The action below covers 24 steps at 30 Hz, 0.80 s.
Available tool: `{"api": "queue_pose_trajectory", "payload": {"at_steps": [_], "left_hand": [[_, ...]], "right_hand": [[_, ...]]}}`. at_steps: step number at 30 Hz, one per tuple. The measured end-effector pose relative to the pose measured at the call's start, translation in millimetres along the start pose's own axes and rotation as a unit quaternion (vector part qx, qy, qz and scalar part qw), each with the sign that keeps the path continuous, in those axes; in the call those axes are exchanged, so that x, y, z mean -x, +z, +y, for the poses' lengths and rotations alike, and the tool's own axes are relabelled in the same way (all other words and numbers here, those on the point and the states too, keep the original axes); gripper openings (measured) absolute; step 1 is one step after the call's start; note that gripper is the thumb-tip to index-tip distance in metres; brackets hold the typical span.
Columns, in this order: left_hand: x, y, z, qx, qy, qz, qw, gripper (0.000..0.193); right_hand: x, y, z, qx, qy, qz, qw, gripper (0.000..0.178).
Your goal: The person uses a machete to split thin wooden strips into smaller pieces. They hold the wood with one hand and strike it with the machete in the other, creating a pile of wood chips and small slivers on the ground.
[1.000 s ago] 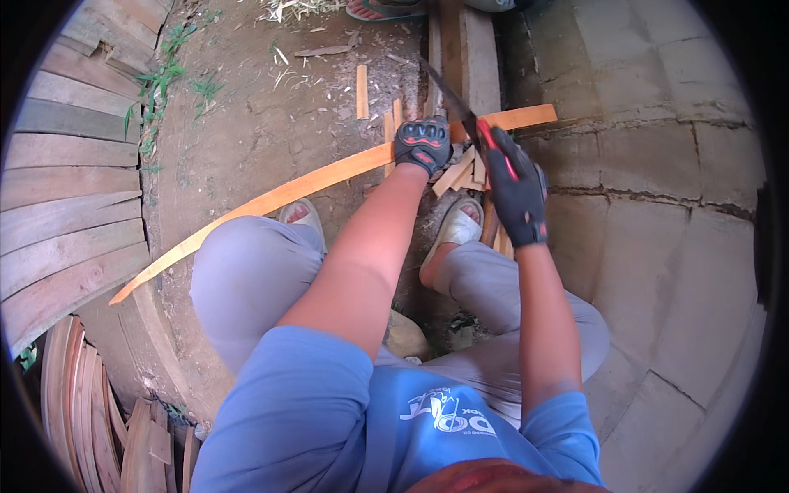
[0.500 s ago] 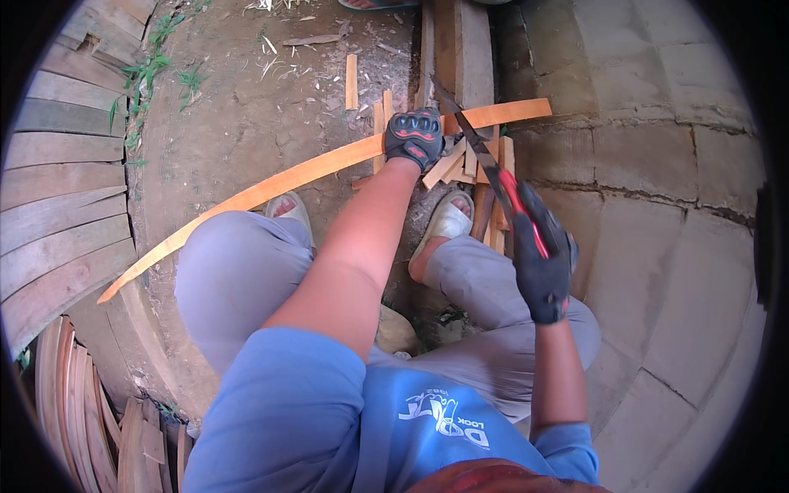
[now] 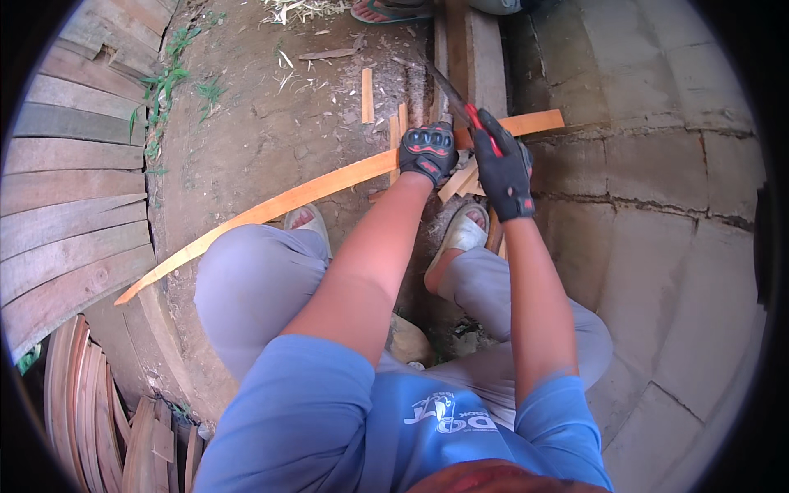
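Note:
A long, thin orange-brown wooden strip (image 3: 304, 195) runs from the lower left up to the right, over a timber beam. My left hand (image 3: 428, 153), in a black glove with red trim, is closed over the strip and presses it down near the beam. In my gloved right hand (image 3: 505, 174) is a handsaw (image 3: 447, 87) with a red handle and a dark, narrow blade. The blade points away from me and crosses above the strip, just right of my left hand. Whether its teeth touch the wood cannot be made out.
Short cut wood pieces (image 3: 460, 181) lie below the strip, between my sandalled feet. The timber beam (image 3: 486, 62) extends away from me. Another person's sandalled foot (image 3: 391, 11) is at the far edge. Planks (image 3: 74, 149) line the left side, concrete blocks (image 3: 649, 263) the right.
My right hand has moved forward and left with the handsaw, so its handle now sits close beside the strip. My left hand still presses the strip; the whole view has shifted slightly.

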<state>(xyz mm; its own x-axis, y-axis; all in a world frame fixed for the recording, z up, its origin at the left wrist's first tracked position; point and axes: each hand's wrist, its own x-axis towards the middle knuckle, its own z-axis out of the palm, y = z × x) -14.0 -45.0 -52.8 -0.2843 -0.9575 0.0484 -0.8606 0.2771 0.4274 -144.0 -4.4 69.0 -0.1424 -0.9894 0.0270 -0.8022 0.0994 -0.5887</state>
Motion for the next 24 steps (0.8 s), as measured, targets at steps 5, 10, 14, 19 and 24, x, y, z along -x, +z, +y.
{"api": "queue_pose_trajectory", "payload": {"at_steps": [5,10,14,19,24], "left_hand": [[-3.4,-6.2,-11.3,-0.014,-0.039,-0.047,0.998,0.029],[-1.6,-0.3,3.6,-0.006,-0.012,-0.006,1.0,0.019],[-0.9,3.2,-3.8,0.007,-0.031,-0.017,0.999,0.018],[3.9,8.1,-9.3,0.009,-0.042,-0.006,0.999,0.017],[3.9,8.6,-2.4,0.046,-0.023,-0.003,0.999,0.02]], "right_hand": [[127.7,-103.4,-32.7,-0.041,0.033,-0.029,0.998,0.038],[207.9,-175.9,-66.5,0.025,0.137,-0.043,0.989,0.039],[176.6,-164.4,-60.3,0.089,-0.01,-0.016,0.996,0.041],[71.9,-53.6,-24.1,0.018,-0.057,-0.005,0.998,0.035],[-43.4,39.8,-8.9,0.019,-0.02,0.026,0.999,0.043]]}}
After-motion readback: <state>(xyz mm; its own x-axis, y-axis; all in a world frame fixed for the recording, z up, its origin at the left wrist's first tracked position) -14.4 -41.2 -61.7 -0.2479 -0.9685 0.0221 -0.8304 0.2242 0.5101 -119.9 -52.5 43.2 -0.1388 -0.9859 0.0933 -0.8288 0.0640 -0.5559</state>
